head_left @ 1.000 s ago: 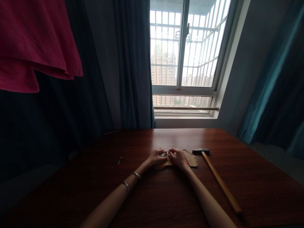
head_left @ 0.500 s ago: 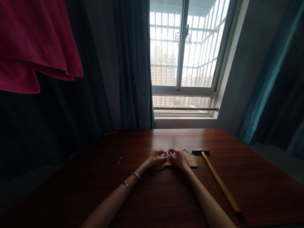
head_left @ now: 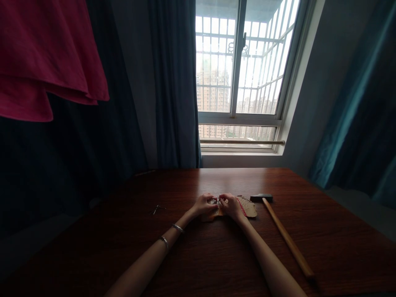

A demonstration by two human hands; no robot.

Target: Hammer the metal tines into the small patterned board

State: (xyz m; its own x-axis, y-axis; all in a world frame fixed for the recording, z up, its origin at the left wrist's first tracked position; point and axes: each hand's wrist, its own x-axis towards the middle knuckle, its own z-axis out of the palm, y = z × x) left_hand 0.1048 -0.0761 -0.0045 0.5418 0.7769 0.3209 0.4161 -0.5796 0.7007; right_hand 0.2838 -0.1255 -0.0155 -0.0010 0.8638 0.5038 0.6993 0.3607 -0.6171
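A flat tan board (head_left: 251, 209) full of small holes, with a red band across it, lies under both hands on the table; its material is hard to tell. My left hand (head_left: 204, 205) rests over its left part, thumb and fingers bent together around small whitish and dark bits. Opposite it, my right hand (head_left: 231, 205) pinches with thumb and forefinger near the same spot. Whatever the fingertips grip is too small to name. Two silvery bangles circle my left forearm.
A hammer (head_left: 287, 239) with a wooden handle lies to the right on the brown table (head_left: 198, 264). Several thin metal pieces, perhaps nails (head_left: 157, 209), lie at the left. Beyond the table stand a barred window (head_left: 238, 82) and blue curtains (head_left: 175, 82); pink cloth (head_left: 49, 57) hangs upper left.
The right fingertips have shifted very slightly over the board. The left hand, board, hammer and thin metal pieces look the same.
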